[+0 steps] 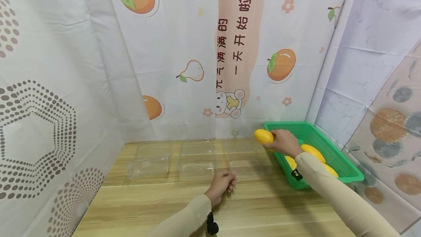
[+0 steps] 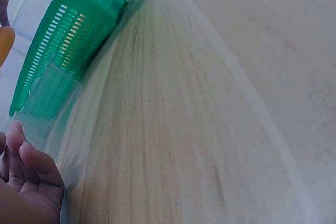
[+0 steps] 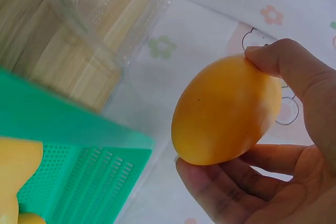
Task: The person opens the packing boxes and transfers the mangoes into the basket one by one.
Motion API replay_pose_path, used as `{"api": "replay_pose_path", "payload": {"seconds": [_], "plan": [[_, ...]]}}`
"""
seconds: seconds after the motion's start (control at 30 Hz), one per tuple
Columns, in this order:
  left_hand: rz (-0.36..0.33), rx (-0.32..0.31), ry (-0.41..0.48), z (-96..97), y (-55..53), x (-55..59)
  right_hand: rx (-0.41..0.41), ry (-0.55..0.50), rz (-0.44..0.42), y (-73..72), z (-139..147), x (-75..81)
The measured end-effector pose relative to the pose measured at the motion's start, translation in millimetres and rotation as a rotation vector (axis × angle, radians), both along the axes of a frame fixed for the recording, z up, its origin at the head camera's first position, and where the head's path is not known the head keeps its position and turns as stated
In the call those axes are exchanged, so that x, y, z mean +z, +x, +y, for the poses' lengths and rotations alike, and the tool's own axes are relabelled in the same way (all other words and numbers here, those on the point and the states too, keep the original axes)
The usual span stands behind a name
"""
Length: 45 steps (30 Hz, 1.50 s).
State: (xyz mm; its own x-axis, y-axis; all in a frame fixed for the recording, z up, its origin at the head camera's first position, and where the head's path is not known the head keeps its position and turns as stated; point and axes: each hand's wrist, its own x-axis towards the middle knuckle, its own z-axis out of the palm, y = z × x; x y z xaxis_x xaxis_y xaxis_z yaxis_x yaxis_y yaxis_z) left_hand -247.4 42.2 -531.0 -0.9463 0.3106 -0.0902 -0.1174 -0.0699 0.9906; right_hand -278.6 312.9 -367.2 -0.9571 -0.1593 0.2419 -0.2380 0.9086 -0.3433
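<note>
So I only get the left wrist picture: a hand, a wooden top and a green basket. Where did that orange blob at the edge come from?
Observer: It is a yellow mango, held in the right hand above the near corner of the green basket.
Operator: Is the basket empty?
Observer: No, more mangoes lie inside it.
Operator: And the left hand?
Observer: The left hand rests on the wooden table, fingers loosely curled, holding nothing, beside clear plastic trays.

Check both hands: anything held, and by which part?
Right hand holds a yellow mango lengthwise, thumb on one end, fingers under the other. Left hand holds nothing; it rests loosely curled on the table.
</note>
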Motion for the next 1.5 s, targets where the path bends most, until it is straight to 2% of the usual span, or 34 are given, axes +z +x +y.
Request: {"api": "replay_pose_path", "payload": {"seconds": [0.17,0.53,0.93,1.5], "plan": [[0.004,0.004,-0.012,-0.8,-2.7,-3.4,-0.025,0.002,-0.011,-5.5,9.3,-2.2],[-0.001,0.012,-0.001,-0.6,-4.3,0.8,-0.091,-0.024,-0.050,-11.2,34.8,3.7],[0.001,0.005,-0.013,0.3,-2.4,-0.2,-0.140,-0.015,-0.089,-16.2,67.4,-6.4],[-0.007,0.004,-0.013,2.2,-1.0,-0.1,-0.168,-0.010,-0.124,-18.9,101.7,-15.6]]}}
